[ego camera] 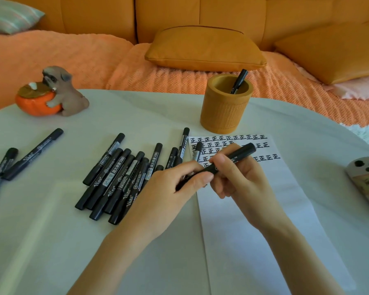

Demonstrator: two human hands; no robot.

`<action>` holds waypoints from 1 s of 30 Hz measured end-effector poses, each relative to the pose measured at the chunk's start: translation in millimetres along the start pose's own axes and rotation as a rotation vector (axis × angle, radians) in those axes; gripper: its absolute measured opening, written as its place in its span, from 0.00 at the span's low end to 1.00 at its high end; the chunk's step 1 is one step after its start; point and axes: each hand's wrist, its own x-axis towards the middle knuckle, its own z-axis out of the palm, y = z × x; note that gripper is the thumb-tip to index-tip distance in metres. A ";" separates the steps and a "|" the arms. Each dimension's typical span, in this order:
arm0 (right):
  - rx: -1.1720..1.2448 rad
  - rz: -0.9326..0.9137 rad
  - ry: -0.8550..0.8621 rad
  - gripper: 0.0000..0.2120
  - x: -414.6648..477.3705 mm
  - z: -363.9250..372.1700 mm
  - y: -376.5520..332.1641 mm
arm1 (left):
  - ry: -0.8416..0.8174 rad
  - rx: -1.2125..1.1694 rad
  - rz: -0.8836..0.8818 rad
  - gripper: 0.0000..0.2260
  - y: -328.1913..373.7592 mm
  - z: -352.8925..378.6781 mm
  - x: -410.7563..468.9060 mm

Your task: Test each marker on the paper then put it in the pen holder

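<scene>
Table (136,116): white, round, before an orange sofa (200,13).
Held marker (232,157): black, level just above the upper left of the paper (254,220).
Hands: left hand (179,184) pinches its left end; right hand (239,177) wraps the barrel.
Paper: by the table's right near edge, top rows inked.
Pen holder (224,111): beyond the paper, toward the far edge; one stored marker (240,80) inside.
Pile (124,177): loose markers left of the paper.
Risk: a cap freeing suddenly could smear ink on fingers.
</scene>
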 end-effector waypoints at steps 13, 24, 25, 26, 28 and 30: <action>0.231 0.037 0.332 0.03 5.3 -17.5 6.8 | -0.087 0.054 -0.129 0.08 -8.2 -1.2 -3.8; -0.166 0.099 0.433 0.09 5.7 -20.7 28.5 | -0.250 0.229 -0.126 0.09 -18.0 5.1 -6.6; -0.198 0.106 0.438 0.09 5.8 -19.6 30.4 | -0.252 0.244 -0.133 0.09 -19.5 6.0 -6.6; -0.238 0.111 0.443 0.09 5.6 -18.6 31.8 | -0.256 0.256 -0.136 0.10 -20.5 6.6 -6.5; -0.310 0.102 0.459 0.12 5.4 -17.6 35.3 | -0.270 0.261 -0.136 0.11 -20.7 7.4 -6.5; -0.356 0.090 0.492 0.13 5.2 -17.5 38.1 | -0.279 0.263 -0.131 0.12 -20.7 7.4 -6.4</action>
